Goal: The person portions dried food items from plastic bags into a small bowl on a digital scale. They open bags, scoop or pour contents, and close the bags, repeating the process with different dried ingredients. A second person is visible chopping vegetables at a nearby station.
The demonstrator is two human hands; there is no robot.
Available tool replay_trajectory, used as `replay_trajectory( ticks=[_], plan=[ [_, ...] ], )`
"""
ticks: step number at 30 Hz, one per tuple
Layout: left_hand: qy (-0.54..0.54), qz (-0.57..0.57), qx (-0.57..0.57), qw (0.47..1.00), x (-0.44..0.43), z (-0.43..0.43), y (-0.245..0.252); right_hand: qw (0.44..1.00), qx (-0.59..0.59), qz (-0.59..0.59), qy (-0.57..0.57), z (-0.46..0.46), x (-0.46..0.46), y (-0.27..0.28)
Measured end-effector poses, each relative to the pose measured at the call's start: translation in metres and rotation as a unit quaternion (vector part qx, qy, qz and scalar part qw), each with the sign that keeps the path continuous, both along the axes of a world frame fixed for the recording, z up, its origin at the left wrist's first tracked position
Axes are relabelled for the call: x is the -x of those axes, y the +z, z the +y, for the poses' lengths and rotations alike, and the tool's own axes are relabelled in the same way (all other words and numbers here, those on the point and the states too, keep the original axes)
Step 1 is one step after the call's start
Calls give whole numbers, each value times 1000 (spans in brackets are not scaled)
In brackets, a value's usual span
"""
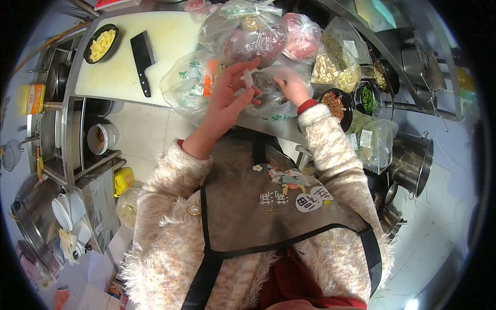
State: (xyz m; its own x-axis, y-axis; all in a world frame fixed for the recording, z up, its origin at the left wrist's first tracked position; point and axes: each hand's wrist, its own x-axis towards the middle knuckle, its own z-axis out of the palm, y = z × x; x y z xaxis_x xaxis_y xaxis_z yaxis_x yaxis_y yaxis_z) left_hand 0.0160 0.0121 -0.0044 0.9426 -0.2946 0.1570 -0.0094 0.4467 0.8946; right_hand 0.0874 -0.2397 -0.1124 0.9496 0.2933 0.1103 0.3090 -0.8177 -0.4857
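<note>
A clear plastic bag [267,110] with dark contents lies at the counter's front edge, its mouth open towards me. My left hand [234,91] grips the whitish gathered rim of this bag between thumb and fingers. My right hand [292,89] reaches in at the bag's right side, its fingertips at the dark contents; whether they hold any is hidden by plastic. Left of the hands lies another clear bag [186,83] with green print and an orange packet [210,77]. Just beyond them rests a large knotted plastic bag [252,42] with dark reddish contents.
A white cutting board [170,38] bears a cleaver [143,58] and a black bowl of pale yellow cubes [102,44]. At the right are a bag of pink contents [302,37], bagged dry goods [325,69], a bowl of brown mince [335,104] and chopped greens [367,100]. A steel pot [412,166] stands lower.
</note>
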Motion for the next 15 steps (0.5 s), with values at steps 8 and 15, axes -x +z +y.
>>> replay_trajectory(
  ticks=[8, 15],
  plan=[
    [64, 60, -42, 995, -2, 1, -14, 990, -80, 50, -109, -11, 15, 12],
    [68, 35, -32, 997, 3, -2, -11, 967, 239, 77, -32, -26, 17, 20]
  ],
)
